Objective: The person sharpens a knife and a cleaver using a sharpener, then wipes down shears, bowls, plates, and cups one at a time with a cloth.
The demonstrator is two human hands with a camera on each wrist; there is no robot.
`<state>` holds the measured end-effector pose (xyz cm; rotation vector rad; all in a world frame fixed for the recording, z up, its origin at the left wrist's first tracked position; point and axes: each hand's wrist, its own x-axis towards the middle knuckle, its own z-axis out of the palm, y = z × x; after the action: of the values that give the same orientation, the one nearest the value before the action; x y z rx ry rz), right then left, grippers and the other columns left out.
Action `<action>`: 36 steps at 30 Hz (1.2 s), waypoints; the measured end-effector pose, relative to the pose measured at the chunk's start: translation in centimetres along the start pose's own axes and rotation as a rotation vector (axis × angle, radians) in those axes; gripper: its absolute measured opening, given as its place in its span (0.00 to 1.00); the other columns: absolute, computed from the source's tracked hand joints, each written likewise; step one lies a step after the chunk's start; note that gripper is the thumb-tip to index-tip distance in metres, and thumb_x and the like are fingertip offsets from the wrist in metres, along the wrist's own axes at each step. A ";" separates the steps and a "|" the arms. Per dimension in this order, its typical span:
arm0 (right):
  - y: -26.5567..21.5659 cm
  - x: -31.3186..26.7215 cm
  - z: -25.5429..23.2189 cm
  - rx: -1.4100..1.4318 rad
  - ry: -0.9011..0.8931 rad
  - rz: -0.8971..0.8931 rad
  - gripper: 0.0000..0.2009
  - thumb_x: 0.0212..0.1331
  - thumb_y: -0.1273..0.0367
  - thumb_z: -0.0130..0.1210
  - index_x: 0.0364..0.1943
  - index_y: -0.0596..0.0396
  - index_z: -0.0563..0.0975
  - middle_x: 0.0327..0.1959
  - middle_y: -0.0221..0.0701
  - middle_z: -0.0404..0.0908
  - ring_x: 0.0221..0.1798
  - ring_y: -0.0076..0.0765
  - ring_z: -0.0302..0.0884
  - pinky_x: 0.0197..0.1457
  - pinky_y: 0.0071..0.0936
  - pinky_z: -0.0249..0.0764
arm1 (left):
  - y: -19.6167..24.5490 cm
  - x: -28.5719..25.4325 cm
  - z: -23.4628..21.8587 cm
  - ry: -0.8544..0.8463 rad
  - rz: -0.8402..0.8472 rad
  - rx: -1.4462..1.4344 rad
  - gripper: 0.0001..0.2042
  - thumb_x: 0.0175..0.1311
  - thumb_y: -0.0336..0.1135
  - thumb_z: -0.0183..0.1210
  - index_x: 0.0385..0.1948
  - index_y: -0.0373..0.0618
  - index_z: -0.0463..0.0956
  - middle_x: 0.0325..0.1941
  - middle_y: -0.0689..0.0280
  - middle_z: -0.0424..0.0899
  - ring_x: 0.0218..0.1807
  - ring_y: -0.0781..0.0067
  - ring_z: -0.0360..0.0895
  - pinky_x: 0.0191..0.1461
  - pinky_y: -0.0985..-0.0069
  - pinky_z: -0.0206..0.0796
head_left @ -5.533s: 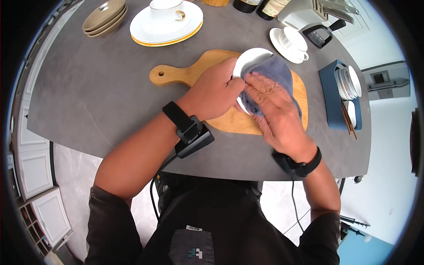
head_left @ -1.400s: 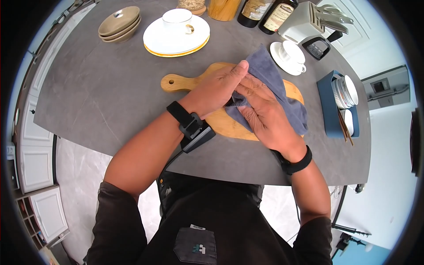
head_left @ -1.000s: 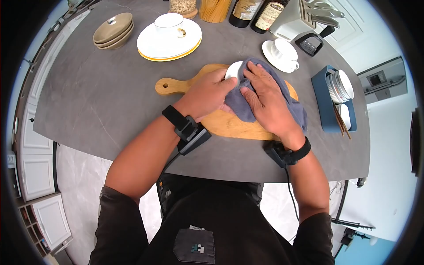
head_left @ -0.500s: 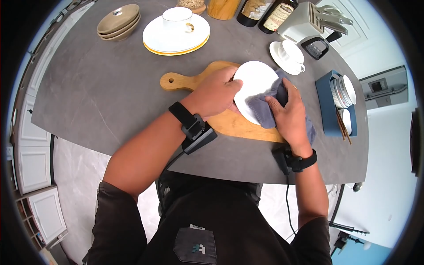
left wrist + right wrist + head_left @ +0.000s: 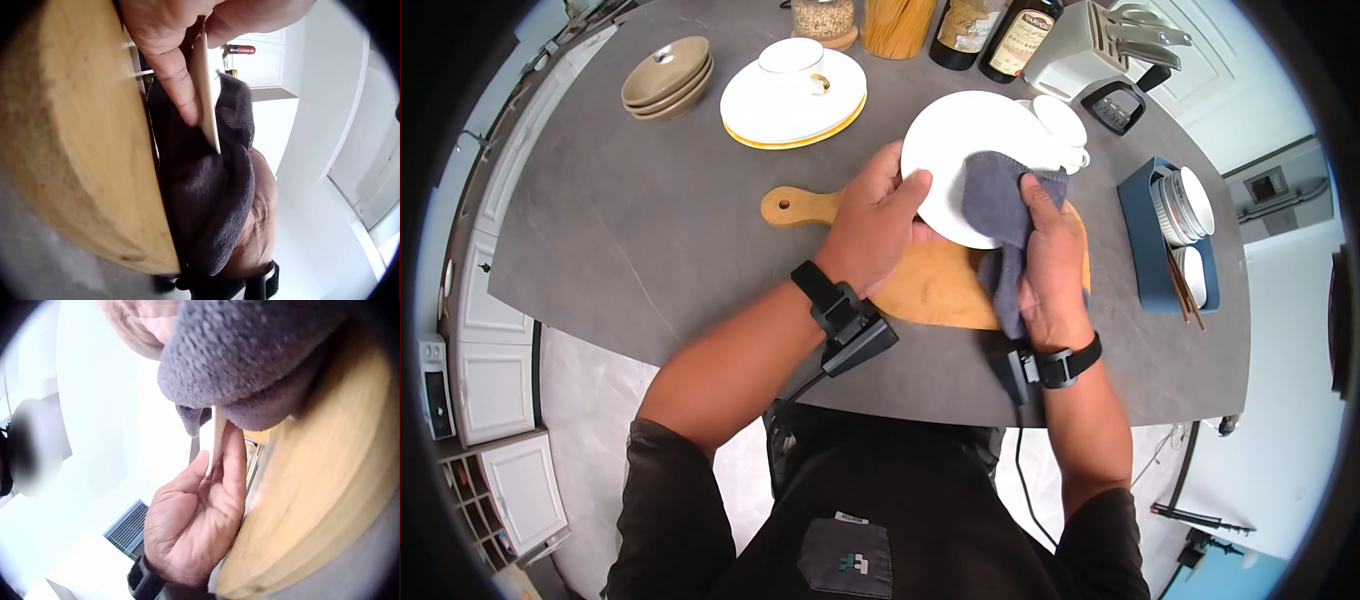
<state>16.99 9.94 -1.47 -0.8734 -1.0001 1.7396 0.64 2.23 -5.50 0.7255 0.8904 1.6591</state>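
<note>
My left hand (image 5: 872,225) pinches the left rim of a round white plate (image 5: 945,135), thumb on its upper face and fingers underneath. In the left wrist view the plate (image 5: 207,94) appears edge-on between thumb and fingers. At the plate's right side, my right hand (image 5: 1052,262) grips a grey-blue cloth (image 5: 997,195) folded over the rim. Part of that cloth hangs down under the hand, and in the right wrist view the cloth (image 5: 244,356) wraps both faces of the plate. Beneath them lies a wooden cutting board (image 5: 935,290) on the grey table.
A white cup and saucer (image 5: 1060,122) sit just behind the plate. At right stands a blue bin (image 5: 1140,230) with bowls and chopsticks. Stacked white plates with a cup (image 5: 795,110), brown bowls (image 5: 668,75), bottles (image 5: 1022,40) and a knife block (image 5: 1072,50) line the back.
The cloth and right hand covered the plate about a second ago; now the right hand holds the cloth at its right rim. The plate shows more of its face and sits farther forward.
</note>
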 end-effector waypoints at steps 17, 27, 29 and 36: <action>0.1 -0.4 -1.3 0.124 -0.173 0.078 0.14 0.74 0.70 0.57 0.57 0.63 0.80 0.52 0.35 0.88 0.51 0.28 0.86 0.57 0.27 0.82 | 1.5 -0.3 1.6 0.202 0.031 0.385 0.26 0.83 0.56 0.47 0.45 0.36 0.79 0.26 0.67 0.82 0.20 0.82 0.77 0.21 0.82 0.68; 0.1 -0.8 -2.3 0.020 -0.219 0.155 0.13 0.74 0.68 0.60 0.56 0.60 0.81 0.53 0.34 0.88 0.51 0.27 0.87 0.58 0.26 0.81 | 1.2 -0.1 0.9 0.185 0.039 0.424 0.30 0.82 0.61 0.44 0.51 0.36 0.78 0.28 0.67 0.83 0.21 0.84 0.77 0.20 0.84 0.66; 0.9 -0.9 -2.2 0.012 -0.234 0.128 0.13 0.74 0.68 0.60 0.56 0.60 0.81 0.52 0.33 0.89 0.51 0.27 0.87 0.57 0.25 0.81 | 1.1 0.0 1.3 0.246 0.072 0.379 0.30 0.82 0.61 0.44 0.50 0.37 0.79 0.28 0.68 0.83 0.21 0.84 0.77 0.20 0.84 0.66; -0.4 -0.7 -2.3 -0.149 -0.197 0.146 0.12 0.75 0.66 0.57 0.51 0.61 0.83 0.45 0.31 0.88 0.45 0.23 0.85 0.51 0.23 0.79 | 1.8 0.3 0.7 0.173 0.049 0.405 0.28 0.83 0.59 0.46 0.43 0.38 0.79 0.28 0.67 0.83 0.24 0.83 0.78 0.23 0.82 0.68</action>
<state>19.41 9.94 -2.02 -0.9006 -1.2344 1.9219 0.22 2.37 -3.63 0.8892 1.3658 1.6195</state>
